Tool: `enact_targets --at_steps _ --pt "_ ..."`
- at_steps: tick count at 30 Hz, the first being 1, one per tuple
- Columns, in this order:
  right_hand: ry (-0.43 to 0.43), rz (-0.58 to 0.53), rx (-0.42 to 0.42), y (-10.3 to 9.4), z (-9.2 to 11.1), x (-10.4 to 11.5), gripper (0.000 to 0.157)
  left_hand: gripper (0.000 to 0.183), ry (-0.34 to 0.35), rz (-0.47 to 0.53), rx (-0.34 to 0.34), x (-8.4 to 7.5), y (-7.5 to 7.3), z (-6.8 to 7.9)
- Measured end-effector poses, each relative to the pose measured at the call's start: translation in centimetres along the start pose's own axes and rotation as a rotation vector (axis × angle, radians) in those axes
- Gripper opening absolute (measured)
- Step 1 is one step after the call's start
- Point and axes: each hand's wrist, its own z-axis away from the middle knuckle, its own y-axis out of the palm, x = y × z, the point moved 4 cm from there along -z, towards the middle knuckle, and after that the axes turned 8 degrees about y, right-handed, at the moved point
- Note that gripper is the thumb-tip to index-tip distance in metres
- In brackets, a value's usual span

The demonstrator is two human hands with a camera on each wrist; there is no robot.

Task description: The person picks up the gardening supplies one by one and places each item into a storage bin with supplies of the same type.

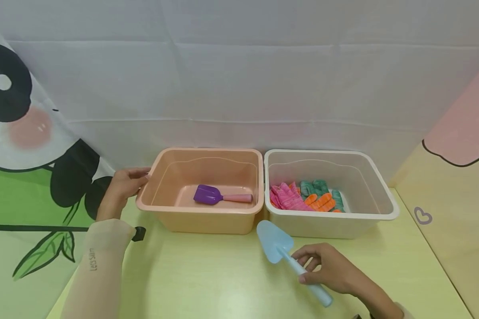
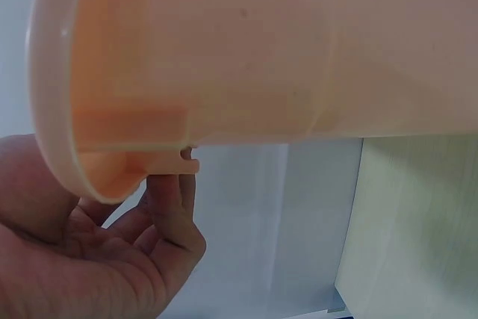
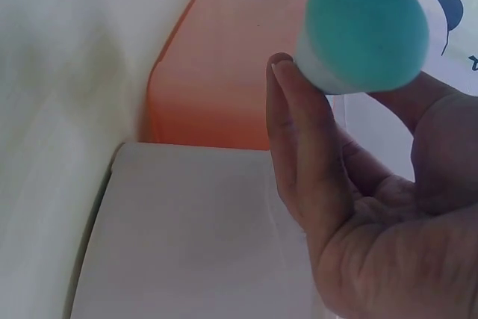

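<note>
My right hand [image 1: 333,268] holds a light blue trowel [image 1: 275,241] by its handle, blade angled up and left, in front of the tubs. The right wrist view shows the round handle end of the trowel [image 3: 366,31] between thumb and fingers. At the left end of the peach plastic tub [image 1: 203,209], my left hand [image 1: 121,188] grips the rim; in the left wrist view its fingers [image 2: 168,207] curl under the lip. Inside that tub lies a purple toy shovel [image 1: 208,195] with a pink handle.
A whitish tub [image 1: 331,216] stands against the peach one on the right. It contains pink gloves [image 1: 289,198], orange gloves [image 1: 323,203] and green gloves [image 1: 316,188]. The pale table [image 1: 207,270] meets a white cloth backdrop [image 1: 239,84] behind the tubs.
</note>
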Motion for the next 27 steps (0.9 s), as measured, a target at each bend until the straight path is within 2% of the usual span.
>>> enact_targets --at_steps 27 --pt "-0.080 0.046 0.030 -0.5 -2.2 5.0 0.042 0.056 0.016 -0.010 0.016 -0.3 0.0 0.3"
